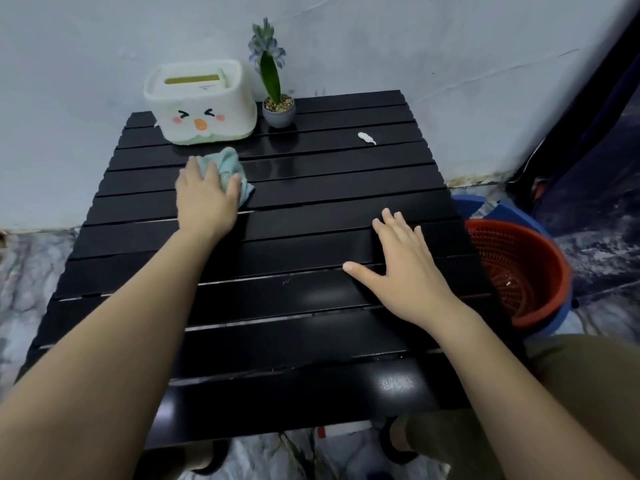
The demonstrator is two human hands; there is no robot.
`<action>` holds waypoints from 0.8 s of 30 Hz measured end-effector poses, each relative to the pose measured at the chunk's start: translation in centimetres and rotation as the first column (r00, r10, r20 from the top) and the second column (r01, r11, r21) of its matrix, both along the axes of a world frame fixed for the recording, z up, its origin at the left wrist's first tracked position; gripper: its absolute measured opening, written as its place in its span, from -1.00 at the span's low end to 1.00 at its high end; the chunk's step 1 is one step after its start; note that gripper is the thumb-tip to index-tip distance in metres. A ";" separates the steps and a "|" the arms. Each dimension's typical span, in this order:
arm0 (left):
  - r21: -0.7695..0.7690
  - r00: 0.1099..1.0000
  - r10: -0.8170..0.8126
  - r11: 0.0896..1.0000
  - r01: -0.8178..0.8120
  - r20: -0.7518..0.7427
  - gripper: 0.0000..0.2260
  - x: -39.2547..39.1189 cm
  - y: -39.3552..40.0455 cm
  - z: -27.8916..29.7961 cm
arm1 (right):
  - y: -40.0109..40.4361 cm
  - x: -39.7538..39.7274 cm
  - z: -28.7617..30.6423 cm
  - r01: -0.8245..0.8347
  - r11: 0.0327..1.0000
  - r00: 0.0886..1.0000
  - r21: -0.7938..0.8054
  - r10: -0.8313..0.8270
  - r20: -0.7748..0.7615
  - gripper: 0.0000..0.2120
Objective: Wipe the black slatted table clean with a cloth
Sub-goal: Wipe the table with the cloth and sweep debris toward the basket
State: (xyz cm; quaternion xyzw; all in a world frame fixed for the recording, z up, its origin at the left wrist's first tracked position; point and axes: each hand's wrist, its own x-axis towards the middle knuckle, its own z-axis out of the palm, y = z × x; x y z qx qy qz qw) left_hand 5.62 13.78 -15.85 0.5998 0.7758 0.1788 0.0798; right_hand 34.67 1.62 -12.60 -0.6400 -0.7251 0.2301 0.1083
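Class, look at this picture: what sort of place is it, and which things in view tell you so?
Probably a corner of a home. A cartoon-faced tissue box and small potted plant sit on a low black slatted table against a scuffed wall, with a red basket on the marbled floor.

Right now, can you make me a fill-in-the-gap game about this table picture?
1. The left hand presses a light ____ cloth on the black slatted table.
2. The right hand lies flat and holds ____.
3. The white box with a funny face stands next to a small potted ____.
4. Beside the table sits a ____ basket with holes.

Missing words: blue; nothing; plant; red
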 end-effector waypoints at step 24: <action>-0.016 0.636 -0.770 0.637 0.770 -0.053 -0.33 22.2 5.8 1.1 | 0.1 0.3 -0.1 -0.047 0.998 0.996 0.031 0.044 0.083 -0.12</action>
